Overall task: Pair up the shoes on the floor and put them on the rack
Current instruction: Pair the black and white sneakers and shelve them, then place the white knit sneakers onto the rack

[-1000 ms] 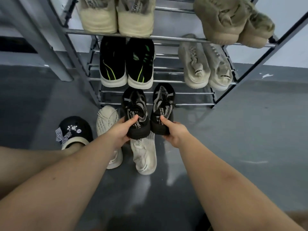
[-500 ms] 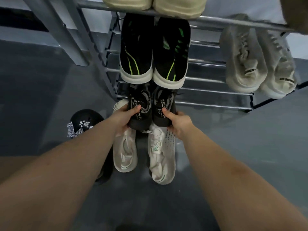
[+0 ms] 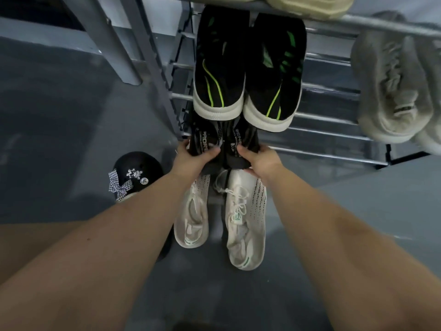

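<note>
Between the two hands, a pair of black knit shoes [image 3: 223,145] sits side by side, heels toward the person. The left hand [image 3: 193,161] grips the heel of the left shoe, thumb over the top edge and fingers curled underneath; the right hand [image 3: 261,161] holds the right shoe's heel the same way. Both grips are closed firmly round the shoes, not loose.

Compared with a second ago, the pair has travelled forward and down: then it hung clear in front of the rack [image 3: 334,120], now its toes have slid in over the lowest rails, under the black shoes with green stripes [image 3: 248,75] just beyond the grips. That suggests the placing step is nearly done; what seems left is to push the heels home and let go.

Directly beneath the grips, on the floor [image 3: 59,103], lies a pair of white knit sneakers [image 3: 219,216], probably the next pair to lift. To the left of the left hand rests a black clog with a gingham bow [image 3: 132,175]; its partner cannot be made out.

Hidden things matter here: the toes of the held pair are covered by the green-striped shoes, so whether they rest on the rails cannot be told. Beige shoes [image 3: 396,91] at the right edge are blurred and cut off, as is the shelf above.
</note>
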